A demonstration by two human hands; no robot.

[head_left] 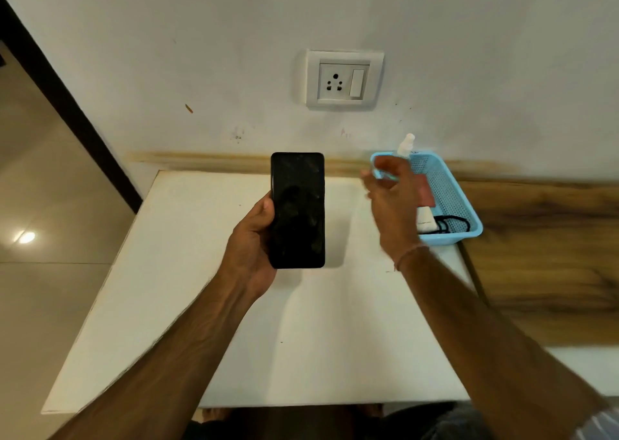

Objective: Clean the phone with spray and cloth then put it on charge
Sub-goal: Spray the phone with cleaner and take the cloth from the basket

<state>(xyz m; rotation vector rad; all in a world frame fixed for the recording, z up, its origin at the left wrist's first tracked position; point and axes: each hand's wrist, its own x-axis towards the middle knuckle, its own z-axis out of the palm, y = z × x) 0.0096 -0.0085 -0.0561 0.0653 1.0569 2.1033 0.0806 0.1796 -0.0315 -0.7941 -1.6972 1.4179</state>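
Being held screen-up in the air above the white table [187, 289], the phone [297, 210] is gripped by the left hand [251, 238] alone, the thumb laid along its left edge and the other fingers wrapped behind it, mostly hidden; smudges are seen across the dark glass, so cleaning is judged not yet begun. A one-handed hold on a slick slab is thought the first risk: the phone could be let slip onto the table while attention is given to the other side. The right hand [390, 191] is blurred, its fingers loosely spread with nothing held in them, at the left rim of the blue basket [452, 185]; whether the rim is touched cannot be told. The spray bottle [405, 145] stands at the basket's far end by the wall, and it could be tipped by a hurried reach, or the light basket shoved along. What is taken for a reddish cloth [425, 190], a white charger plug [425, 220] and a black cable [450, 223] are kept in the basket; the cable could be snagged and dragged out with the cloth. Too much spray could be driven into the phone's ports before it is connected at the wall socket [335, 81]
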